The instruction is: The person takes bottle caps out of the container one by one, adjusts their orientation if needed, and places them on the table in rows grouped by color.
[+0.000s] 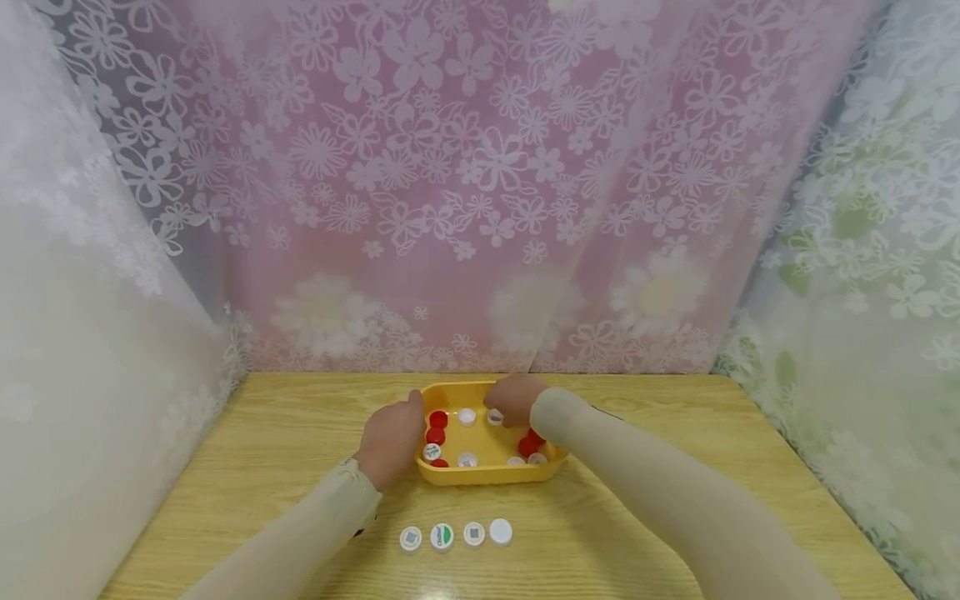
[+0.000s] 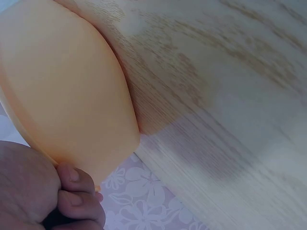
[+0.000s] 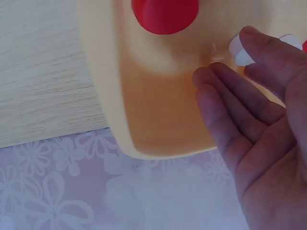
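Toward the back of the wooden surface (image 1: 247, 483), head view, stands a yellow tray (image 1: 487, 476) with rounded corners, holding red and white caps. Along its left end lie three red caps (image 1: 436, 436) and a printed white cap (image 1: 432, 452); a plain white cap (image 1: 467, 417) lies near the back wall, a marked one (image 1: 467, 461) near the front wall. At the right end are further red caps (image 1: 528, 447), with two pale caps (image 1: 537, 458) before them, partly hidden by the front wall. The left hand (image 1: 393, 437) grips the left end of the tray; the right hand (image 1: 517, 400) reaches inside, its fingertips at a white cap (image 1: 495, 417). In front of the tray, a row of four white caps (image 1: 474, 534) lies on the surface, the second marked in green. Left wrist view: curled fingers (image 2: 79, 203) hold the tray at its rim, beside the smooth outer wall. Right wrist view: the thumb overlaps the white cap, the other fingers extending over the tray; whether the cap is pinched cannot be told.
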Action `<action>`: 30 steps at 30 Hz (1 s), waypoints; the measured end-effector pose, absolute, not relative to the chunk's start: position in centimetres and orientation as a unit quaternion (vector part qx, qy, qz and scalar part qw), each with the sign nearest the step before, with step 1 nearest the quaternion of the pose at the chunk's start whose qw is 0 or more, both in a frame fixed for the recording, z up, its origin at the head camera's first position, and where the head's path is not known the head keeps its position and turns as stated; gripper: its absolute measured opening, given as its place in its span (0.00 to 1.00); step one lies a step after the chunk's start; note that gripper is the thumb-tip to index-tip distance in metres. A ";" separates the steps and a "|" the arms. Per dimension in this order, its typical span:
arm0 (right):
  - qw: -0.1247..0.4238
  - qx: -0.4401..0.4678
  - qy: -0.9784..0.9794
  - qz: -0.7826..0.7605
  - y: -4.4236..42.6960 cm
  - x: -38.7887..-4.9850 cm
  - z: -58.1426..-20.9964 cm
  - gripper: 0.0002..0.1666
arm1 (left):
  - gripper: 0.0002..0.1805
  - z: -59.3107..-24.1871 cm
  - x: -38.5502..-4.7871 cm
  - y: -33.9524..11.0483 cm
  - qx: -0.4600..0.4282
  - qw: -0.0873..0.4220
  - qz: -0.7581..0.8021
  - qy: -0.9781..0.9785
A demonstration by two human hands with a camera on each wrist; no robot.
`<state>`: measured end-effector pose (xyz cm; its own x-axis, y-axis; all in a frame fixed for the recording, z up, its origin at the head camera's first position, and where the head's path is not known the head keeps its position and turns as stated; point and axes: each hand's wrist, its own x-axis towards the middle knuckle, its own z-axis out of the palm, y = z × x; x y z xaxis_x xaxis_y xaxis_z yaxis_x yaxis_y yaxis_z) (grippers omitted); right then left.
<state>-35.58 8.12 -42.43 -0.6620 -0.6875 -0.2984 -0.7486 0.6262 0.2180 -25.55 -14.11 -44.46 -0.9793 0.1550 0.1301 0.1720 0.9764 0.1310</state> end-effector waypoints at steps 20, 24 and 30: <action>0.085 -0.428 0.870 0.228 6.4 -35.6 -43.6 0.03 | 0.24 -44.3 -25.4 -14.0 -0.087 0.079 -0.092 -0.989; 0.104 -0.410 0.872 0.247 6.4 -35.5 -43.5 0.03 | 0.21 -44.2 -25.4 -13.5 -0.086 0.076 -0.100 -0.988; 0.087 -0.403 0.881 0.234 5.9 -34.2 -43.0 0.04 | 0.21 -44.5 -25.5 -13.6 -0.063 0.068 -0.088 -0.992</action>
